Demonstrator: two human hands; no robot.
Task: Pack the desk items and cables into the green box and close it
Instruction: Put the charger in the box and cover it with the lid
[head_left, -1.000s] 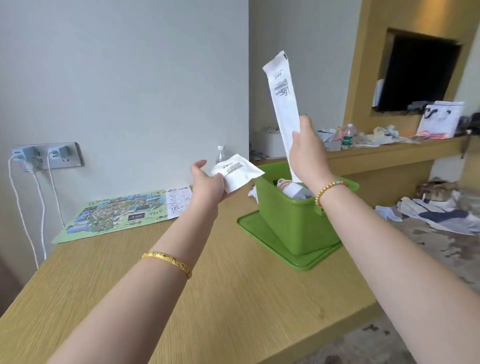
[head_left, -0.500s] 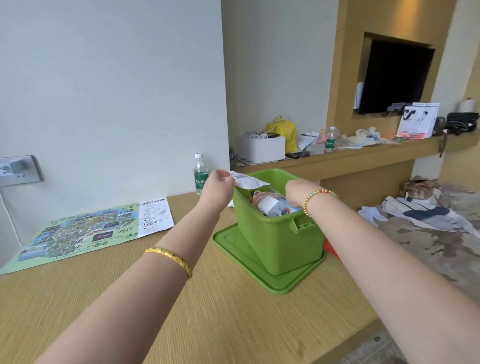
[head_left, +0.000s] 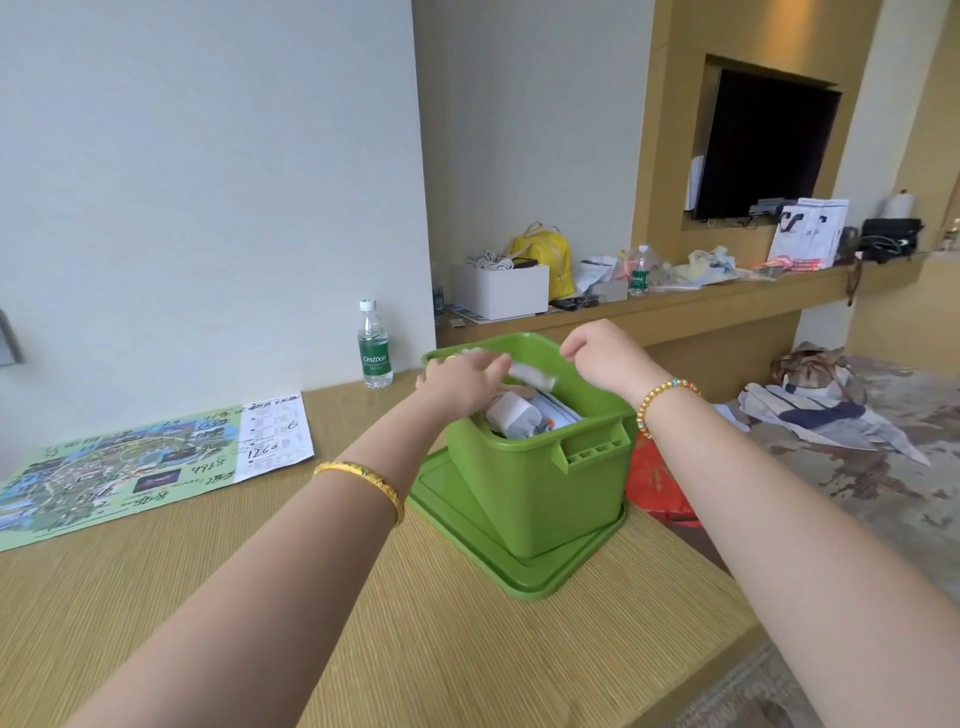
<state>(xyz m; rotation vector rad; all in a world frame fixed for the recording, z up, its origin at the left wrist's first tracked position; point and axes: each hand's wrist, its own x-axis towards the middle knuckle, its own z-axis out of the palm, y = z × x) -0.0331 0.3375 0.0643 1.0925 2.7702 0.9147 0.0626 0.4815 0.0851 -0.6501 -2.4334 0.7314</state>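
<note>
The green box (head_left: 535, 483) stands open on the wooden desk (head_left: 363, 623), resting on its own green lid (head_left: 519, 574). Inside lie a white roll (head_left: 511, 418) and a flat printed packet (head_left: 558, 410). My left hand (head_left: 460, 382) reaches over the box's left rim and pinches a small white packet (head_left: 532, 374), which is blurred and hangs over the opening. My right hand (head_left: 608, 358) hovers above the far right rim with its fingers loosely curled and nothing seen in them.
A colourful map sheet (head_left: 150, 467) lies at the left of the desk, and a water bottle (head_left: 374, 345) stands by the wall. A red bag (head_left: 654, 483) sits just right of the box. Behind is a cluttered shelf (head_left: 675, 301).
Both hands came down from raised positions to the box. The long white packet left my right hand and is no longer held up. The small packet moved over the box opening.
</note>
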